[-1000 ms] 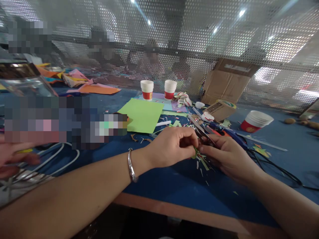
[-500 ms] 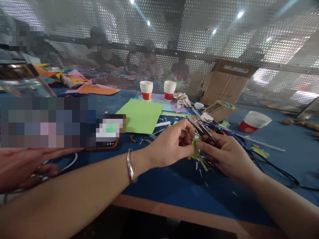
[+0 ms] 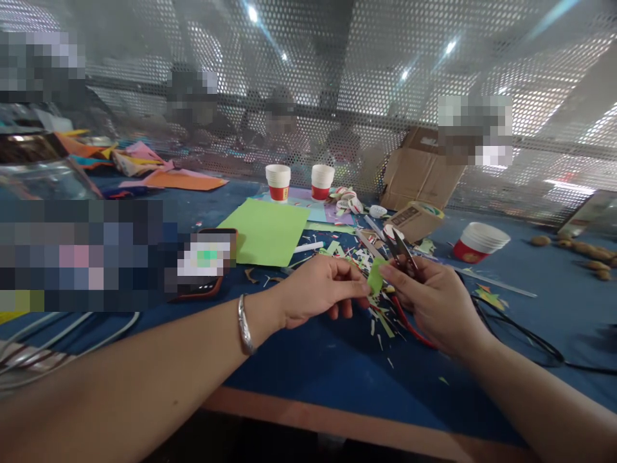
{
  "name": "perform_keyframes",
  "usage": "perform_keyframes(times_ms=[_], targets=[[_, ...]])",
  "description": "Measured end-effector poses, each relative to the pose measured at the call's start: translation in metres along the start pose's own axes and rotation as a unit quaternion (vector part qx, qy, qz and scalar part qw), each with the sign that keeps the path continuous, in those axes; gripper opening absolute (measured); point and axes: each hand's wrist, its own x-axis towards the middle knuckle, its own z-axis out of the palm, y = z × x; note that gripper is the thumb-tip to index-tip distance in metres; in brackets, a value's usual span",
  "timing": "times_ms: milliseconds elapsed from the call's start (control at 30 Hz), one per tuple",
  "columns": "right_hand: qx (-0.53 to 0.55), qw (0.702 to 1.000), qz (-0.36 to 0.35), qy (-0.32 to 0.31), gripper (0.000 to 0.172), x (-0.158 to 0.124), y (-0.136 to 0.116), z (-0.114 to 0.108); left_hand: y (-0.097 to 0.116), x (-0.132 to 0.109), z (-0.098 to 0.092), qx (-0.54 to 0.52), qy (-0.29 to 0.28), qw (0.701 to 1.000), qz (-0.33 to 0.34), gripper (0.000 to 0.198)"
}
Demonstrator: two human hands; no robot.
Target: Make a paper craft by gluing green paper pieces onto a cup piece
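Observation:
Between my two hands is a small piece of green paper (image 3: pixel 375 277). My left hand (image 3: pixel 321 290), with a silver bangle on its wrist, pinches the paper's lower left edge between thumb and fingers. My right hand (image 3: pixel 434 297) has its thumb on the paper's right edge. That same hand also holds scissors (image 3: pixel 403 252), blades pointing up and away; red handles show below the fingers. Under both hands lies a heap of paper scraps (image 3: pixel 380 315). A larger green sheet (image 3: pixel 270 231) lies flat beyond my left hand.
Left of the green sheet is a phone (image 3: pixel 205 263). Paper cups (image 3: pixel 278 182) stand at the back, and more stacked cups (image 3: pixel 481 242) at right. A black cable (image 3: pixel 523 334) runs right of my right hand. Cardboard (image 3: pixel 417 167) leans on the mesh wall.
The green piece now shows a broader face between my fingers, and the scissors stand more upright. At the left, another person's hand has gone out of view. The view has shifted slightly.

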Motion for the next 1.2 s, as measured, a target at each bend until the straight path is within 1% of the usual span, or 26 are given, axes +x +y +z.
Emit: perform_keyframes(times_ms=[133,300,400,467,533,600,667,800,967,1200], targets=[[0.013,1.0,0.008,0.005,0.033,-0.002,-0.002,0.003,0.0,-0.002,0.0,-0.008,-0.008,1.0,-0.01,0.017],[0.01,1.0,0.004,0.008,0.035,-0.003,-0.002,0.002,0.0,-0.002,0.0,-0.049,-0.023,0.998,-0.017,0.012],[0.005,1.0,0.003,0.009,0.035,-0.002,-0.002,0.001,-0.001,-0.002,0.002,-0.071,-0.057,0.995,-0.038,0.014],[0.002,1.0,0.008,0.01,0.035,-0.002,-0.003,0.001,0.0,-0.001,0.002,-0.079,-0.058,0.994,-0.047,0.014],[-0.004,1.0,0.011,0.008,0.035,-0.003,-0.003,0.001,0.0,0.002,0.002,-0.099,-0.031,0.993,-0.048,0.008],[-0.013,1.0,0.013,0.004,0.036,-0.003,-0.004,0.003,0.0,0.005,0.001,-0.127,0.004,0.991,-0.039,0.017],[-0.021,1.0,0.013,0.002,0.036,-0.003,-0.005,0.004,0.0,0.008,-0.001,-0.132,0.025,0.991,-0.027,0.025],[-0.024,0.999,0.019,-0.006,0.038,-0.003,-0.004,0.006,-0.003,0.012,-0.001,-0.091,0.052,0.995,0.006,0.027],[-0.007,0.999,0.043,-0.027,0.038,-0.005,-0.004,0.008,-0.004,0.013,-0.001,-0.124,0.091,0.987,0.055,0.027],[0.004,0.997,0.056,-0.043,0.036,-0.008,-0.004,0.006,-0.006,0.014,-0.001,-0.161,0.109,0.98,0.044,0.026]])
